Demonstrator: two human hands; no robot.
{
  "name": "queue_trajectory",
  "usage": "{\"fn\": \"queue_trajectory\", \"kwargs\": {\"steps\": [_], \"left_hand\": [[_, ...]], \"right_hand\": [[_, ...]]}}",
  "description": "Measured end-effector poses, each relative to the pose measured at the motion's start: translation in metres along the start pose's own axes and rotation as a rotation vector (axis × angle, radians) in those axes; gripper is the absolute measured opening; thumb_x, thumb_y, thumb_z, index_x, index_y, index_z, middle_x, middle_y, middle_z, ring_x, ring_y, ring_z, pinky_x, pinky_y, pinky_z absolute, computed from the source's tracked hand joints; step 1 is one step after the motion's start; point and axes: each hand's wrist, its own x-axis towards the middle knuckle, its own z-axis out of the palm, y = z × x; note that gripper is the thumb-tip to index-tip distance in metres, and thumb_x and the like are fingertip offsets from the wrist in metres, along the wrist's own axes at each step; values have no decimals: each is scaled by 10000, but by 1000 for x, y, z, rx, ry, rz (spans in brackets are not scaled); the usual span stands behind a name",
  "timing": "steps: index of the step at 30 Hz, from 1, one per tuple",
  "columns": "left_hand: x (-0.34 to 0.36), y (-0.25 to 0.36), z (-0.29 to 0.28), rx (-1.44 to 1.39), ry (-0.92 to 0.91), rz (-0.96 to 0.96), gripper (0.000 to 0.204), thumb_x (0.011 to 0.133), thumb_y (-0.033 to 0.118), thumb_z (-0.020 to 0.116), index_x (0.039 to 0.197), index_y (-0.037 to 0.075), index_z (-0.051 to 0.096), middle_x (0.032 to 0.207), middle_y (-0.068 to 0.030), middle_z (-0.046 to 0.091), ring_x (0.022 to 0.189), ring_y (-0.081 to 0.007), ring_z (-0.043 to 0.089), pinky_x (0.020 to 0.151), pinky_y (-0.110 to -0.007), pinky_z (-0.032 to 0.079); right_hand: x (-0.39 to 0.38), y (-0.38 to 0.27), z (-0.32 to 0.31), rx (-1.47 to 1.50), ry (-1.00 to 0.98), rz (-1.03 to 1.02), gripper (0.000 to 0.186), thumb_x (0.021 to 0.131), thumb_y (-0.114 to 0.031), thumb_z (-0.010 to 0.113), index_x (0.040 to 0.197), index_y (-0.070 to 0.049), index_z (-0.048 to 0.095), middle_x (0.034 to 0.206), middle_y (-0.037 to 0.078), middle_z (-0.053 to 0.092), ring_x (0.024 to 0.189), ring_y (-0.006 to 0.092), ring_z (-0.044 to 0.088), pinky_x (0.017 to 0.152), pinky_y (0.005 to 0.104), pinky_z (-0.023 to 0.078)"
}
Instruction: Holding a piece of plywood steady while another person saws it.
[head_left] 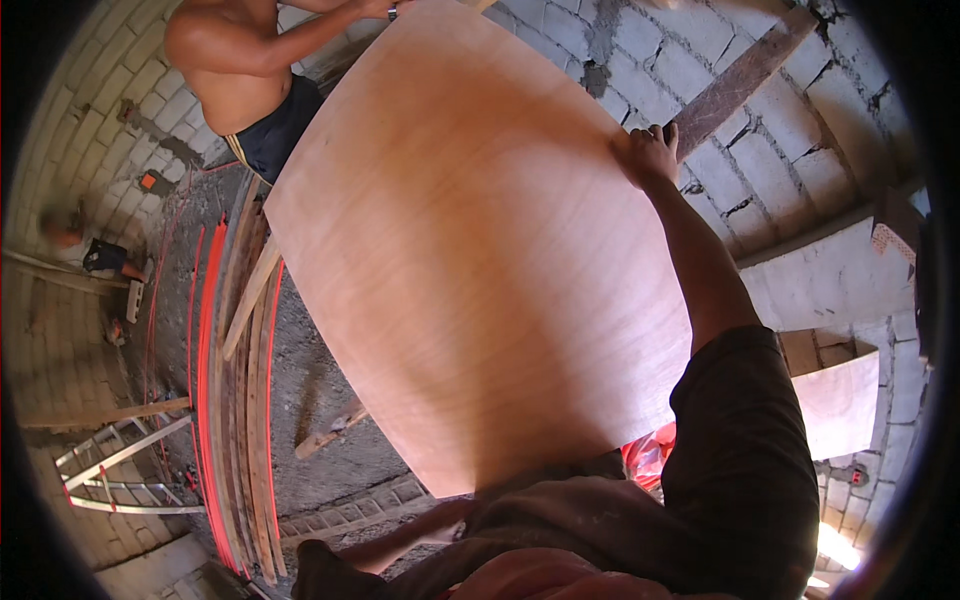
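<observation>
A large sheet of plywood (pixel 470 260) fills the middle, its near edge close to my torso. My right hand (pixel 650 156) is closed on the sheet's right edge toward the far end, fingers curled over it. My left forearm (pixel 405 537) reaches in low, toward the near edge of the sheet. The fingers of my left hand are hidden there, so its grip does not show. At the far left, a shirtless co-worker (pixel 225 65) stretches an arm to the sheet's far edge; a band is on the wrist.
Long wooden boards (pixel 245 400) and orange-red pipes (pixel 207 400) lie on the left. A ladder (pixel 130 470) stands beyond them. Block walls (pixel 790 180) surround the space, with a wooden plank (pixel 745 85) against the right one. Another person (pixel 100 250) is at far left. A smaller panel (pixel 840 405) is at right.
</observation>
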Motion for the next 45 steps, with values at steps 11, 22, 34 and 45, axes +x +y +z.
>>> {"fn": "queue_trajectory", "kwargs": {"steps": [11,22,34,45], "left_hand": [[29,-8,-5,-68,-69,60,650,861,259,601,1418,37,350,1451,-200,344,1337,-343,354,1094,-427,325],[31,-10,-5,3,-135,72,721,850,313,608,1449,48,305,1518,-200,228,1398,-340,264,1136,-417,274],[27,-30,23,-36,-54,83,911,725,299,729,1474,97,251,1516,-195,230,1389,-357,272,1126,-442,289],[26,-32,43,0,-46,-27,984,681,293,767,1483,110,226,1512,-196,236,1376,-367,288,1115,-453,303]], "right_hand": [[1,-2,-5,-12,-47,26,636,929,-569,373,1113,-8,608,1169,121,623,1263,264,417,1157,523,78],[0,-2,1,-20,-22,15,627,936,-560,361,1099,-9,612,1146,115,630,1255,252,423,1159,515,69],[1,-4,-9,-9,-142,45,687,930,-590,338,1187,0,577,1240,121,595,1312,254,367,1166,506,50],[-1,-13,-12,-263,-33,-16,639,933,-616,314,1130,-96,628,1188,113,622,1218,276,488,1130,528,151]]}}
